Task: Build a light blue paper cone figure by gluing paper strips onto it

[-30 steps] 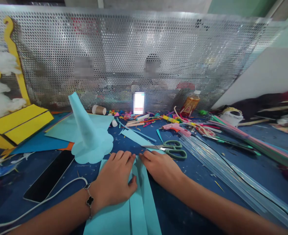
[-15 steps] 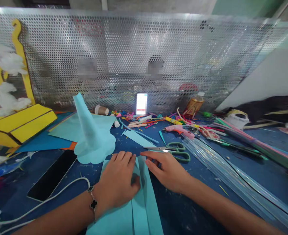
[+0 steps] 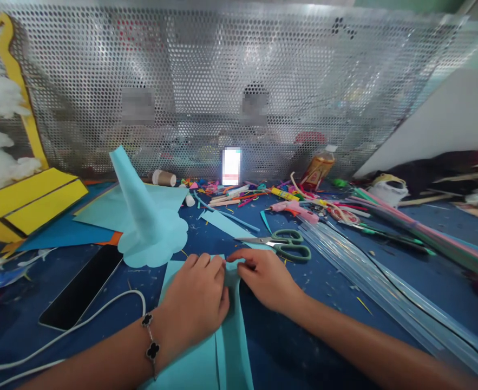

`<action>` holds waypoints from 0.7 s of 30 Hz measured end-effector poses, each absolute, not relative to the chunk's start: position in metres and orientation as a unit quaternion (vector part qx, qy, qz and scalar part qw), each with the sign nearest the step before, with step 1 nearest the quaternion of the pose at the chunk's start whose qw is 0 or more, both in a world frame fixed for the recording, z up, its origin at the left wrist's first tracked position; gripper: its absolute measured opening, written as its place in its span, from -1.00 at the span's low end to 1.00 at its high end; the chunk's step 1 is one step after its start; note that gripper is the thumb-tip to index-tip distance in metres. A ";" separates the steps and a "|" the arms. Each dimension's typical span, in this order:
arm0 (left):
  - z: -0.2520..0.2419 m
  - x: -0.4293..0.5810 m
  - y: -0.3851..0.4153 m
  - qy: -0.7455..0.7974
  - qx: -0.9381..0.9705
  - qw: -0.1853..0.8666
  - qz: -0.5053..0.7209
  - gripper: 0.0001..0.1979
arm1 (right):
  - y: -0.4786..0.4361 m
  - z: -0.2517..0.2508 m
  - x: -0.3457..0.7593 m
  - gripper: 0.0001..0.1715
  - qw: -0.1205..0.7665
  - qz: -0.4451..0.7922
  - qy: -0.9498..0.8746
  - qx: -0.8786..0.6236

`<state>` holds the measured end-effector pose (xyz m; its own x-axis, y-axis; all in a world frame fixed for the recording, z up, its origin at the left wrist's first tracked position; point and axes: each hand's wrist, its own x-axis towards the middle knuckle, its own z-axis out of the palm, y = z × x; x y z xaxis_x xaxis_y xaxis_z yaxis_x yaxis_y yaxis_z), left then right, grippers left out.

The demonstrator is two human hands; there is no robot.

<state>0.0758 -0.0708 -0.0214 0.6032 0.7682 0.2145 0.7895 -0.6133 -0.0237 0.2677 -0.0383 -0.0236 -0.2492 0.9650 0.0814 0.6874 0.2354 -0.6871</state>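
A sheet of light blue paper [image 3: 233,336] lies on the table before me, with a lengthwise fold along its right part. My left hand [image 3: 198,295] presses down on it with bent fingers held together, its thumb at the fold. At the paper's far end, my right hand [image 3: 265,273] pinches the right-hand flap, which stands raised and bent between the two hands. The fingertips there partly hide the edge. Just beyond my right hand rest green-handled scissors [image 3: 289,244]. To the left stands a light blue paper cone [image 3: 139,211] on a scalloped base.
A black phone [image 3: 82,287] and a white cable [image 3: 112,298] lie left. Clear plastic strips [image 3: 360,287], a pink glue gun [image 3: 295,210] and a bottle [image 3: 319,168] are right. A yellow paper box [image 3: 31,200] stands far left; a perforated metal screen [image 3: 206,76] closes the back.
The paper's right flap has been lifted and bent inward at its far end. My right hand has moved slightly left, nearer my left hand. The view has shifted a little.
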 end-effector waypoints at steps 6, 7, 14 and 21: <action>-0.024 0.074 -0.072 -0.475 -0.872 0.052 -0.101 -0.61 | -0.042 -0.018 0.268 -0.61 0.271 0.303 -0.742 -0.533; -0.025 0.074 -0.072 -0.482 -0.868 0.054 -0.107 -0.60 | -0.042 -0.017 0.268 -0.63 0.273 0.314 -0.740 -0.529; -0.026 0.076 -0.074 -0.432 -0.884 0.101 -0.148 -0.81 | -0.044 -0.020 0.270 -0.74 0.271 0.346 -0.729 -0.525; -0.029 0.077 -0.075 -0.423 -0.884 0.131 -0.147 -0.81 | -0.047 -0.025 0.274 -0.69 0.255 0.340 -0.728 -0.537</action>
<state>0.0768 -0.0751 -0.0286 0.5984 0.7097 0.3719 0.7871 -0.6074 -0.1075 0.2737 -0.0469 -0.0253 -0.2929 0.9561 0.0049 0.6095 0.1907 -0.7695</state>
